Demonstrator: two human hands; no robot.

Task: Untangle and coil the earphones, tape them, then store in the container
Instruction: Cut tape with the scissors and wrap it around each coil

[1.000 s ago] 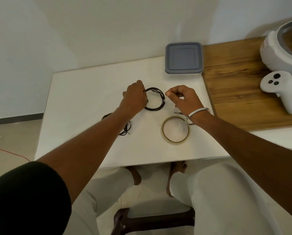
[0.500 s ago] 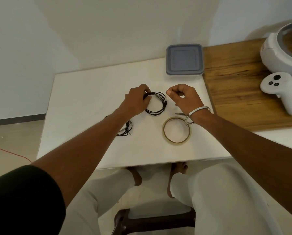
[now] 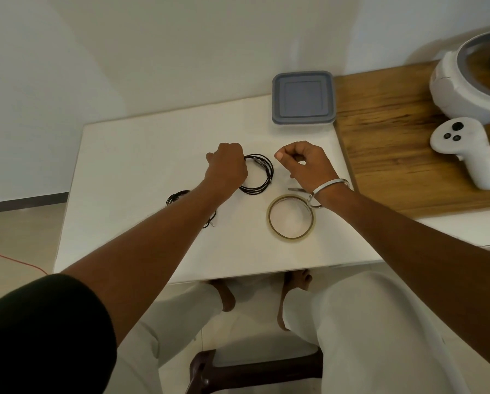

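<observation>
Head view, looking down on a white table (image 3: pixel 141 155) that fills the middle of the frame. At frame centre lies a coiled black earphone cable (image 3: pixel 259 174), flat on the table. The left hand (image 3: pixel 227 169) grips the coil's left edge, fingers curled over the wire. Just right of the coil, apart from it, the right hand (image 3: pixel 307 164) hovers with fingers curled and thumb against the forefinger; whether it pinches a bit of tape is too small to tell. A metal bangle (image 3: pixel 327 189) sits on that wrist. Below the right hand a clear tape roll (image 3: pixel 290 216) lies flat on the table. A second bundle of black earphones (image 3: pixel 178 198) shows lower left of centre, mostly hidden under the left forearm. The grey lidded container (image 3: pixel 303 97) stands closed at the table's far right corner, upper centre of the frame, well apart from the coil. At the right of the frame a wooden surface (image 3: pixel 385 143) carries a white controller (image 3: pixel 465 152) and a white headset (image 3: pixel 471 78).
</observation>
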